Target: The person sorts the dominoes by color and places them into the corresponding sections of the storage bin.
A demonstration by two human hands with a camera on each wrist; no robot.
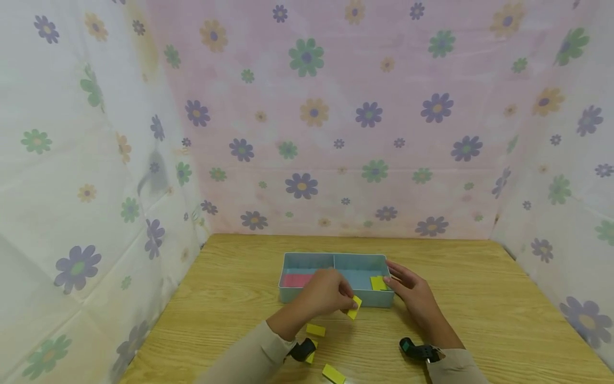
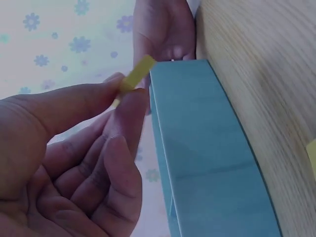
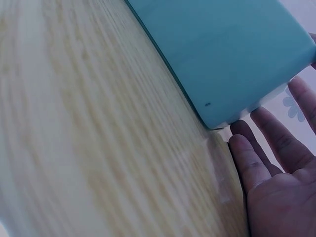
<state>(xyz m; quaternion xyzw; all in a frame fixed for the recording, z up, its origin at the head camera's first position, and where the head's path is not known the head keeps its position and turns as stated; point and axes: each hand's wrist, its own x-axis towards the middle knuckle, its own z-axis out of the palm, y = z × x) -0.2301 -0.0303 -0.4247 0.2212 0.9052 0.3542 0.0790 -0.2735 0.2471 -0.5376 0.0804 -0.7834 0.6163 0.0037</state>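
Observation:
My left hand (image 1: pixel 326 292) pinches a thin yellow rectangular tile (image 1: pixel 355 308) between thumb and forefinger, just in front of a pale blue two-compartment box (image 1: pixel 307 294). In the left wrist view the tile (image 2: pixel 138 73) stands tilted near the box's rim, and the other fingers are curled in. At the box's right end is my right hand (image 1: pixel 416 296), its fairly straight fingers touching the outer wall and its thumb at the rim. Yellow tiles (image 1: pixel 378 283) lie in the right compartment. Something flat and pink (image 1: pixel 296 280) lies in the left one, partly hidden by my left hand.
On the wooden table (image 1: pixel 230 288) several loose yellow tiles lie nearer to me, among them one tile (image 1: pixel 315 330) below the left hand and another tile (image 1: pixel 333 374) by the lower frame edge. Flower-patterned cloth (image 1: pixel 302 138) stands behind and at both sides.

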